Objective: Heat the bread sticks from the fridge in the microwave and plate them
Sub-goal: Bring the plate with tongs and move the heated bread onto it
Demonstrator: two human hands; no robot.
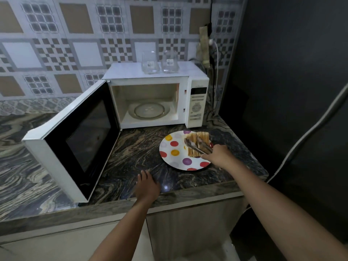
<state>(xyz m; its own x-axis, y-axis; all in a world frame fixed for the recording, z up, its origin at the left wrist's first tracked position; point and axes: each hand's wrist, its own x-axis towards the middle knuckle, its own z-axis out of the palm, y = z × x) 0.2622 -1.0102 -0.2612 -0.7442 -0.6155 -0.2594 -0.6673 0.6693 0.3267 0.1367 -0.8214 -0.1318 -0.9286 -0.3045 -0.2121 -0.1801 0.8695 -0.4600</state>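
Right hand (219,155) extended forward over spotted plate (174,154), fingers closed around metal tongs (197,146); tong tips at bread sticks (197,143) stacked on plate's far right. Left hand (147,185) palm-down on marbled counter (131,157), fingers spread. Microwave (156,102) door (75,138) open.

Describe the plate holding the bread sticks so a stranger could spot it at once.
Start at the white microwave standing with its door open on the dark marbled counter. Just in front of its control panel lies a round white plate carrying the bread sticks, over which the right hand holds metal tongs. Its red, yellow and purple polka dots mark it out.
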